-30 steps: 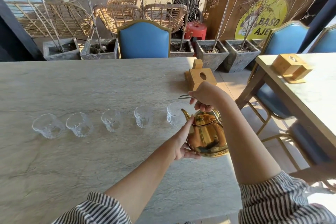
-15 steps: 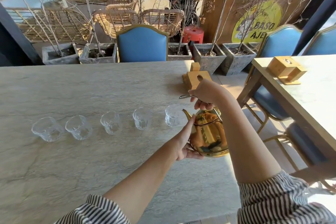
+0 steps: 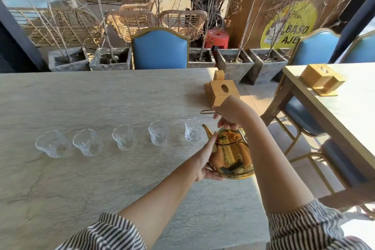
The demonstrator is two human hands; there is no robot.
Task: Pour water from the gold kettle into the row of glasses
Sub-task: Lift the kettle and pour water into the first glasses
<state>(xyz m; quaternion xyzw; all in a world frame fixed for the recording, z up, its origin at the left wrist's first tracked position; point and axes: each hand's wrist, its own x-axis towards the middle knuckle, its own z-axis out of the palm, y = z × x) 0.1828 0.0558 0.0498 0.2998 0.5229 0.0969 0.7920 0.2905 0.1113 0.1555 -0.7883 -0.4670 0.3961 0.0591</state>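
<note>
A shiny gold kettle point(image 3: 231, 154) is at the right end of the grey stone table point(image 3: 101, 97), its spout pointing left toward the rightmost glass point(image 3: 192, 132). My right hand point(image 3: 231, 110) grips the kettle's top handle from above. My left hand point(image 3: 205, 158) is pressed flat against the kettle's left side and underside. Several clear ribbed glasses stand in a row to the left, ending with the leftmost glass point(image 3: 51, 143). The glasses look empty. No water is flowing.
A wooden tissue box point(image 3: 222, 91) stands just behind my right hand. The table's right edge runs close beside the kettle. A second table point(image 3: 345, 111) with another wooden box point(image 3: 320, 79) is to the right. Blue chairs point(image 3: 160, 50) and concrete planters line the far side.
Both hands and the kettle have shifted only slightly; the kettle seems a little higher and nearer the rightmost glass. The glasses have not moved.
</note>
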